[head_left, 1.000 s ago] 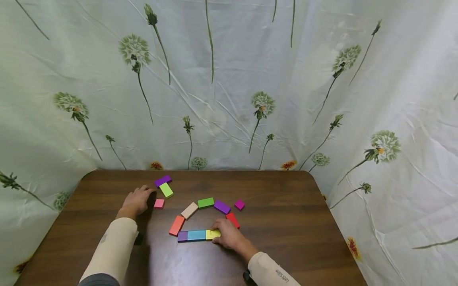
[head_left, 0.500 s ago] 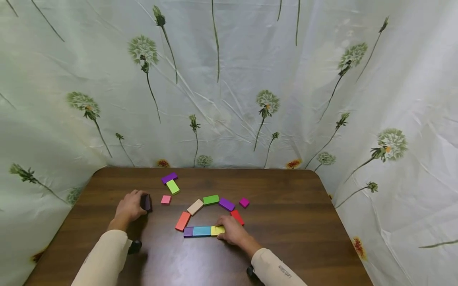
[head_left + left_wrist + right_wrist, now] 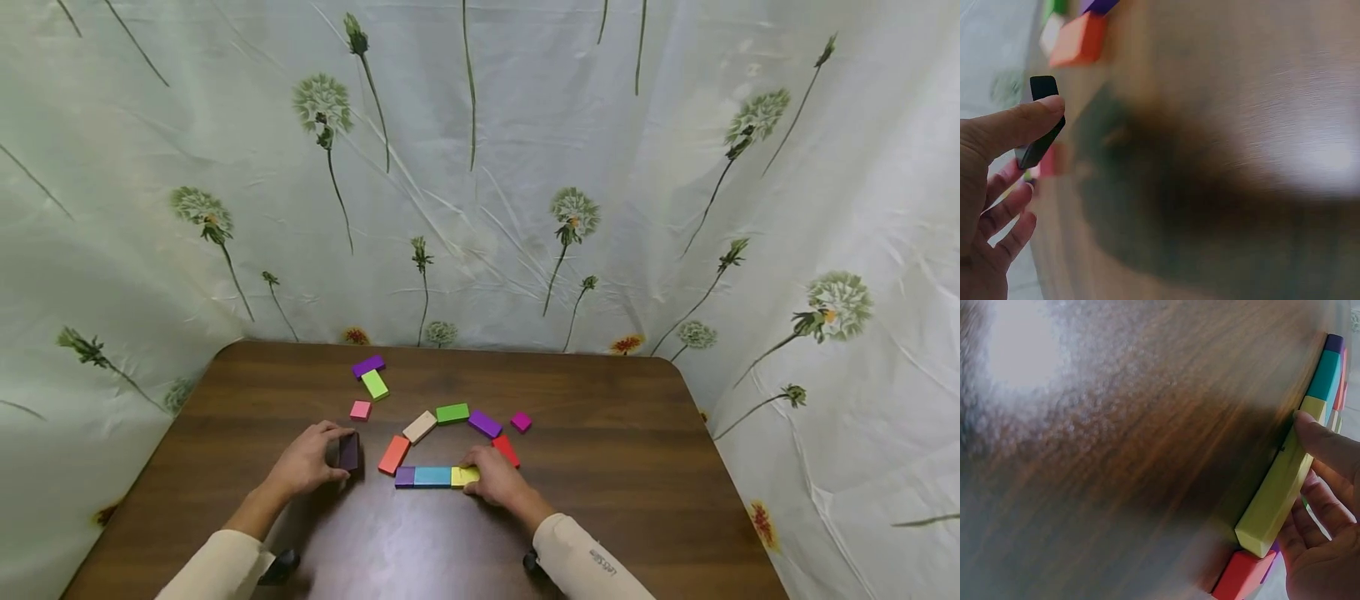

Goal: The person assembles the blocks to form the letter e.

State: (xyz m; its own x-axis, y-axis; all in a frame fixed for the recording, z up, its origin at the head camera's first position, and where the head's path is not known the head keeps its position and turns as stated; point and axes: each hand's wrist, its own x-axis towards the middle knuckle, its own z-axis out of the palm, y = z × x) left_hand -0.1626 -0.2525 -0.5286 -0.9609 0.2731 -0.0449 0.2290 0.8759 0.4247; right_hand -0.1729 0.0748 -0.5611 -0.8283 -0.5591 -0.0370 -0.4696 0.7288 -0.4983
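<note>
My left hand (image 3: 309,460) pinches a dark, nearly black block (image 3: 348,452) between thumb and fingers, left of the block arrangement. In the left wrist view the thumb lies across the dark block (image 3: 1044,86), which is tilted. My right hand (image 3: 497,478) grips the yellow block (image 3: 461,476) at the right end of a straight row, next to a blue block (image 3: 432,476) and a small purple block (image 3: 405,477). The right wrist view shows thumb and fingers on either side of the yellow block (image 3: 1272,494), one end close to a red block (image 3: 1241,575).
An arch of orange (image 3: 393,455), beige (image 3: 420,427), green (image 3: 452,413), purple (image 3: 485,423) and red blocks stands behind the row. A magenta block (image 3: 521,422) lies right; pink (image 3: 361,410), lime (image 3: 375,384) and purple (image 3: 368,366) blocks lie back left on the brown table (image 3: 637,500).
My left hand has carried the dark block rightward and nearer, from left of the pink block toward the row. My right hand stays on the yellow block. The head view has shifted slightly.
</note>
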